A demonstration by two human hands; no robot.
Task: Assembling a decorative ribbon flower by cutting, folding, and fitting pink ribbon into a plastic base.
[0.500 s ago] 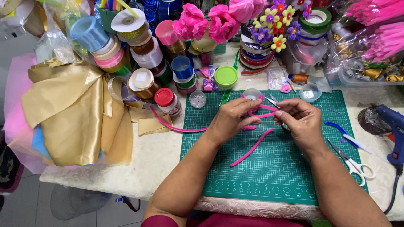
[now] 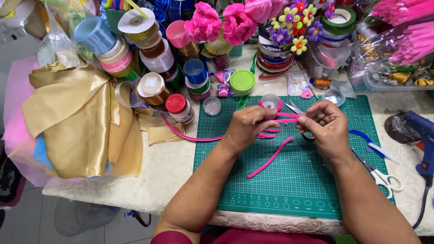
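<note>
A: Item one, the hands?

B: Left hand point(image 2: 246, 126) clenched over a bundle of pink pipe cleaner loops point(image 2: 271, 131), knuckles up. Right hand point(image 2: 323, 126) pinching the free ends of the same pink stems point(image 2: 289, 118) between thumb and forefinger. Both sit over the far half of the green cutting mat point(image 2: 312, 190).

A: State of the work?

B: Judged part done. Several stems are bent into loops and gathered at one point; the bundle is not yet bound or shaped into anything finished. One straight pink stem point(image 2: 270, 157) lies loose on the mat just near the hands, unused. A longer pink stem point(image 2: 190, 133) trails from the left hand off the mat's left edge.

A: Against the picture half a second before?

B: The hands are closer together and a little farther up the mat. The loops read tighter in the left hand. The loose stem and the trailing one lie as before.

A: Surroundings?

B: Small clear pot point(image 2: 270, 100) touching the far side of the bundle. Scissors with white handles point(image 2: 382, 174) and a blue-handled tool point(image 2: 368, 142) at the mat's right edge; blue glue gun point(image 2: 422, 135) at the surface's right edge. Ribbon spools point(image 2: 151, 58) and pink fabric flowers point(image 2: 221, 22) crowd the far edge. Gold satin cloth point(image 2: 81, 122) is heaped at the left edge.
</note>
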